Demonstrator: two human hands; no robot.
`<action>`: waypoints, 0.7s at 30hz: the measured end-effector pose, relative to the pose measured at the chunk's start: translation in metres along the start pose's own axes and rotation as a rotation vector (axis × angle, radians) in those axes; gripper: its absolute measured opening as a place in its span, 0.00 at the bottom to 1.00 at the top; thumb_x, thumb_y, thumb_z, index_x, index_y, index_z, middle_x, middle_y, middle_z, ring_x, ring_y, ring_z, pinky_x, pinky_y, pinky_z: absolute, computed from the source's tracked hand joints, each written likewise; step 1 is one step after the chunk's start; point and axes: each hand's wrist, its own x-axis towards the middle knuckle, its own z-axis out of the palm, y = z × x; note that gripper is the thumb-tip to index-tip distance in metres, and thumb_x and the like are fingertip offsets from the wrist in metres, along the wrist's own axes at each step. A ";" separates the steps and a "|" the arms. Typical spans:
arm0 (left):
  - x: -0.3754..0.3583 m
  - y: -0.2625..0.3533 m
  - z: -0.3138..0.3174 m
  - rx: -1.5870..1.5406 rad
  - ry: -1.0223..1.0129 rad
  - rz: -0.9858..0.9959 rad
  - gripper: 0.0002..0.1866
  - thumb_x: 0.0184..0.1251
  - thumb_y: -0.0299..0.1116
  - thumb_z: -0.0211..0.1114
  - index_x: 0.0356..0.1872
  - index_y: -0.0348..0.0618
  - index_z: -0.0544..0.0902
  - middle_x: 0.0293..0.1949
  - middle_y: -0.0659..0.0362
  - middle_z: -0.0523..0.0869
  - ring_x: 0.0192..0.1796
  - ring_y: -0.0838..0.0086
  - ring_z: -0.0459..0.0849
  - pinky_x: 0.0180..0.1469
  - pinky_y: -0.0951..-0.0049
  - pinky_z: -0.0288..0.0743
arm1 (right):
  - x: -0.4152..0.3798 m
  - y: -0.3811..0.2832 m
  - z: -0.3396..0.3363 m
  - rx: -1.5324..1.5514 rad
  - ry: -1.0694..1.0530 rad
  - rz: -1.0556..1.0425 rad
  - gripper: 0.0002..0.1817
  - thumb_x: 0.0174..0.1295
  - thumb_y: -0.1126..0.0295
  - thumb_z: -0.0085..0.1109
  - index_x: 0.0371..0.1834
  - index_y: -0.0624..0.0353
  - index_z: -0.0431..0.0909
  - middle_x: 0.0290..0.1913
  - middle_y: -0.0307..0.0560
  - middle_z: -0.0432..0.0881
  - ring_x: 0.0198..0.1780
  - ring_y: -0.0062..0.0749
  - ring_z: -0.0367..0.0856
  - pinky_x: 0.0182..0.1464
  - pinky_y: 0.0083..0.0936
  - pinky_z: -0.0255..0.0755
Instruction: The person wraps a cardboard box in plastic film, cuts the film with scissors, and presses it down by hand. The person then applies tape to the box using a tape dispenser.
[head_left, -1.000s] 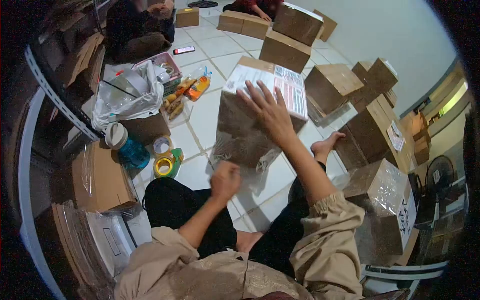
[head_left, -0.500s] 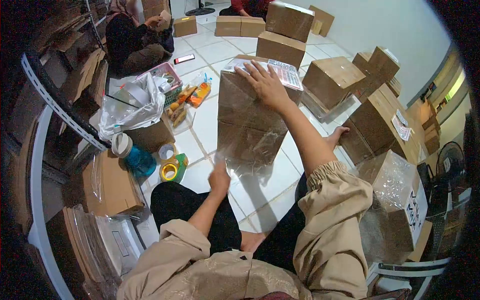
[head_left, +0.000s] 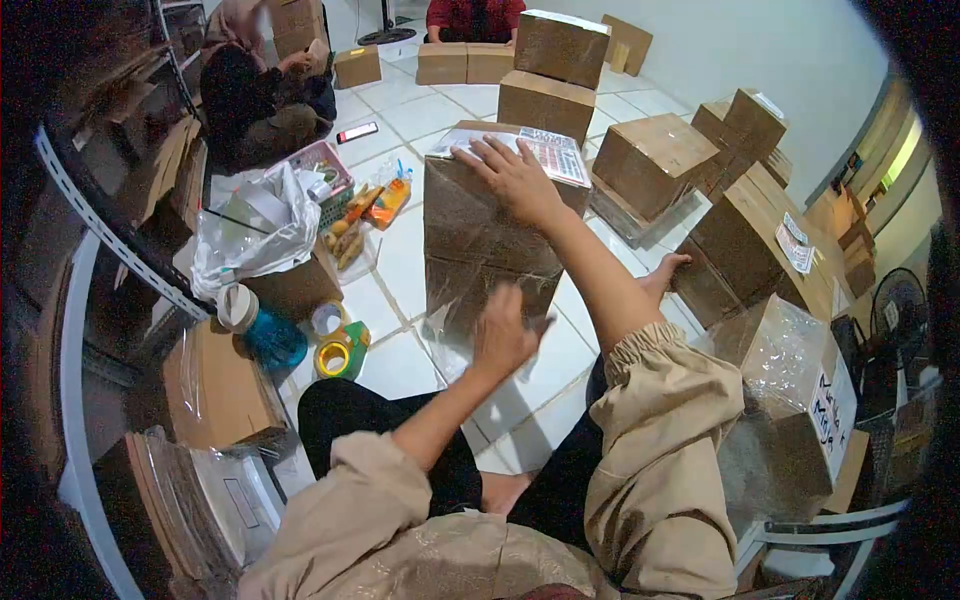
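A tall cardboard box (head_left: pixel 480 230) wrapped in clear plastic film stands upright on the tiled floor in front of me, with a printed label sheet (head_left: pixel 545 152) on its top. My right hand (head_left: pixel 512 178) lies flat on the top of the box, fingers spread. Down at the box's lower front, my left hand (head_left: pixel 503 335) touches the loose plastic film (head_left: pixel 450 335); whether it grips the film is unclear.
Tape rolls (head_left: pixel 335 352) and a blue bottle (head_left: pixel 262 330) lie left of my knee. A white plastic bag (head_left: pixel 255 225) and pink basket (head_left: pixel 325 165) sit further left. Several cardboard boxes ring the floor, one wrapped at right (head_left: pixel 790 400). Other people sit at the back (head_left: pixel 260 95).
My left hand moved up and right to the box's lower front. The box has been turned more upright, with my right hand staying on its top.
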 end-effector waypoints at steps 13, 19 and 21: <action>0.013 -0.025 0.083 -0.577 0.061 -0.066 0.19 0.67 0.46 0.54 0.44 0.39 0.76 0.31 0.58 0.78 0.37 0.75 0.73 0.40 0.75 0.70 | 0.002 0.001 -0.006 0.063 -0.084 0.007 0.40 0.55 0.73 0.51 0.71 0.35 0.45 0.69 0.41 0.56 0.71 0.36 0.52 0.68 0.50 0.46; 0.040 0.002 0.069 -0.604 0.202 -0.243 0.17 0.57 0.30 0.65 0.47 0.36 0.76 0.29 0.59 0.80 0.32 0.73 0.78 0.36 0.70 0.73 | 0.001 0.004 0.003 0.020 -0.021 -0.007 0.41 0.54 0.72 0.53 0.71 0.35 0.46 0.69 0.40 0.57 0.71 0.36 0.52 0.69 0.50 0.46; 0.043 0.007 0.070 -1.193 0.328 -0.432 0.15 0.58 0.27 0.63 0.46 0.34 0.76 0.34 0.59 0.80 0.37 0.75 0.77 0.43 0.71 0.72 | 0.003 0.004 0.009 -0.006 0.055 -0.031 0.46 0.49 0.72 0.59 0.71 0.35 0.45 0.68 0.40 0.58 0.71 0.36 0.52 0.68 0.50 0.46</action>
